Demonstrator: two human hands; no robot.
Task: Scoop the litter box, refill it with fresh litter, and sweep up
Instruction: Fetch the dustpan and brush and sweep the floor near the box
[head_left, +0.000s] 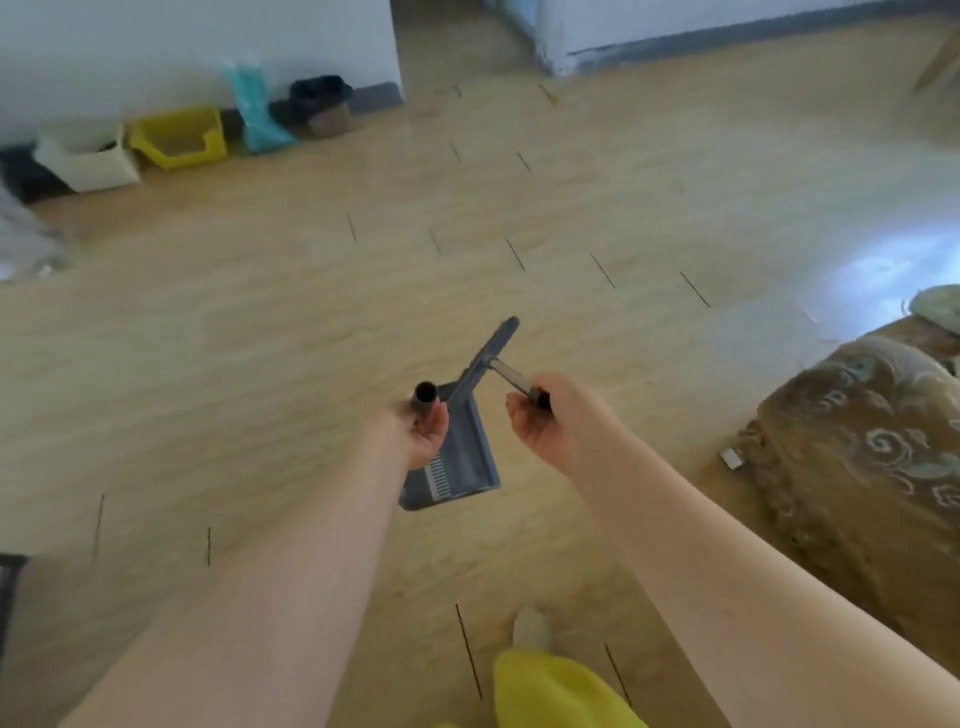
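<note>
Midway across a wood-look floor (597, 208), a person carries a sweeping set, one piece in each hand. The left hand (421, 434) has its fingers curled round the dark tubular handle of a grey dustpan (462, 457), whose pan hangs below the wrist with its comb teeth showing. The right hand (550, 423) grips the handle end of a broom (491, 353), its flat grey head angled up and lying across the dustpan's stem. The yellow litter box (179, 137) sits well apart, against the far wall, between a white basket (93, 163) and a teal bag (257, 114), with a dark bin (322, 104) beyond. Motion blur softens the frame, so any spilled litter near the box cannot be made out. The likely hazard is the two tools snagging where they cross, or the loosely hanging pan tipping once it is loaded. A patterned sofa (862, 452) crowds the right edge.
</note>
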